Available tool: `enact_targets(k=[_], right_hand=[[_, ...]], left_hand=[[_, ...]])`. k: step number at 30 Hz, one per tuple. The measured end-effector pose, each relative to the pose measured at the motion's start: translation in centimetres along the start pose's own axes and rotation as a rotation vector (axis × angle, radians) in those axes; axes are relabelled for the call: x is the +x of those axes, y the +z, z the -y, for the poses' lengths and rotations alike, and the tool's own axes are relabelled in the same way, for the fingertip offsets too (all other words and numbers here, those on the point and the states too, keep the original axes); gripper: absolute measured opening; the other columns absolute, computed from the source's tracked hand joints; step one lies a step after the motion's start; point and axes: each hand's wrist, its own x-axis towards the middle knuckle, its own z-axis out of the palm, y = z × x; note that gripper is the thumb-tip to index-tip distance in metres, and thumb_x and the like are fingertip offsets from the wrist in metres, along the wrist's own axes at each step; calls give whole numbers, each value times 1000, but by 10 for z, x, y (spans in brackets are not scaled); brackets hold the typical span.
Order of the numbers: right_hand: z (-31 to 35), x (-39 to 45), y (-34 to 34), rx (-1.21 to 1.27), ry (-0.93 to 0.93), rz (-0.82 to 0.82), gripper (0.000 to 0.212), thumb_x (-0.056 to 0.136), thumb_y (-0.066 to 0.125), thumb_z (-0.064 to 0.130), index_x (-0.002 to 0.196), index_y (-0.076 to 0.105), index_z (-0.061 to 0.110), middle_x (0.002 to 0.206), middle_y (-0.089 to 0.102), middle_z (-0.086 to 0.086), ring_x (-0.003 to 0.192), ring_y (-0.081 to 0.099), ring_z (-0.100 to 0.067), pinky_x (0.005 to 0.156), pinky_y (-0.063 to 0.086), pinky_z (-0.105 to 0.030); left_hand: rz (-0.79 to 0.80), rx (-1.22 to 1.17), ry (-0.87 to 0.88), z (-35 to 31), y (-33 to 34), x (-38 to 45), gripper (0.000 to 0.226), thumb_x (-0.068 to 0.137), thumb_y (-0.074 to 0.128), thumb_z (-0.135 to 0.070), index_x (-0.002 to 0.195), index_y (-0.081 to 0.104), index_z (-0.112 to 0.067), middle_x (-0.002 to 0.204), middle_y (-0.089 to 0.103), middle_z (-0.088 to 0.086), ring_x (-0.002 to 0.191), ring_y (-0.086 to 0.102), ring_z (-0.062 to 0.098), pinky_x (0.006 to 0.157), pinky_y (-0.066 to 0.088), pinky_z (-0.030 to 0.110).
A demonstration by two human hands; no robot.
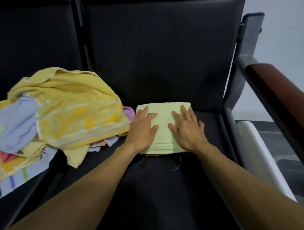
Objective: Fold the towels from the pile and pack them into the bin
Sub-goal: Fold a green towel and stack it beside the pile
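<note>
Pale green terry is what I have under both palms: a folded green towel (164,124) lies square on the black seat cushion (169,193), with its layered edge facing me. My left hand (143,131) lies flat on the towel's left half, fingers straight and slightly spread, holding nothing. My right hand (188,130) lies flat on the right half in the same way, fingers straight, its outer fingers reaching just over the towel's right edge. The two hands are near each other with a strip of towel bare between them.

Beneath the towel I see a thin dark red edge (165,154) peeking out along the near side, and a loose thread (178,163) trails from it onto the cushion. I cannot tell what that red layer is.

To my left, on the neighbouring seat, sits the pile of unfolded towels (42,129): a big yellow towel (77,108) is draped on top, with light blue, pink and striped cloth under it. The pile's right edge lies just beside my left hand.

On my right I see a dark wooden armrest (284,99), and below it a white rim (259,153), possibly the bin, though I cannot tell.
</note>
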Motion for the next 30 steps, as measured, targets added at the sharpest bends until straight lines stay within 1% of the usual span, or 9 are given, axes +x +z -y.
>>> enact_targets(k=[5,9,11,13,15,18,24,28,30], right_hand=[[-9,0,26,-82,-8,-88,60,105,19,52,160,7,30,168,-9,3,152,-21,-18,120,9,-58],[-1,4,17,-196,17,-16,60,106,16,47,160,3,24,168,-10,-2,153,-19,-23,119,6,-63],[12,3,5,-281,9,-34,57,107,23,36,159,12,14,168,-2,-9,154,-12,-26,118,6,-65],[33,-5,-5,-303,-65,-87,52,104,35,21,153,25,11,167,7,-11,155,-5,-26,119,8,-63],[63,-15,-7,-230,-174,-65,50,100,44,13,149,34,14,167,5,-9,155,-5,-24,120,10,-57],[109,-26,3,-192,-349,33,41,99,48,18,140,50,18,167,2,-5,154,-1,-24,120,18,-55],[165,-36,46,-305,-430,235,52,97,46,15,148,41,19,167,-6,-1,153,-4,-25,117,17,-56],[175,-34,55,-312,-369,157,60,97,45,13,154,25,12,166,-1,-1,153,-1,-27,117,21,-56],[178,-33,53,-336,-358,132,59,96,46,12,153,28,13,165,0,-2,153,-2,-28,116,23,-55]], left_hand=[[66,154,41,18,27,-6,59,109,22,-40,160,-7,-29,166,-22,-2,153,-21,18,124,-9,40],[192,263,-13,10,10,-2,62,109,17,-44,159,-15,-27,164,-28,0,152,-24,20,123,-12,45],[215,320,-4,6,-7,-4,65,109,24,-44,161,-9,-23,167,-19,3,155,-16,22,125,-7,48],[128,354,11,8,-27,-15,66,106,39,-42,161,12,-19,169,3,9,155,1,28,125,3,48],[-39,369,27,17,-51,-32,53,100,52,-36,149,39,-21,159,28,10,146,21,31,120,16,44],[-193,325,-15,37,-88,-56,28,94,58,-23,122,63,-25,143,42,6,132,34,29,110,24,38],[-158,319,-162,85,-128,-106,22,97,56,-21,116,65,-27,133,41,1,123,38,25,102,30,36],[-129,300,-193,103,-135,-121,26,96,59,-21,122,60,-24,141,40,0,127,38,25,100,35,37],[-105,289,-196,107,-135,-124,27,96,58,-20,122,61,-25,148,36,1,131,36,26,101,34,37]])
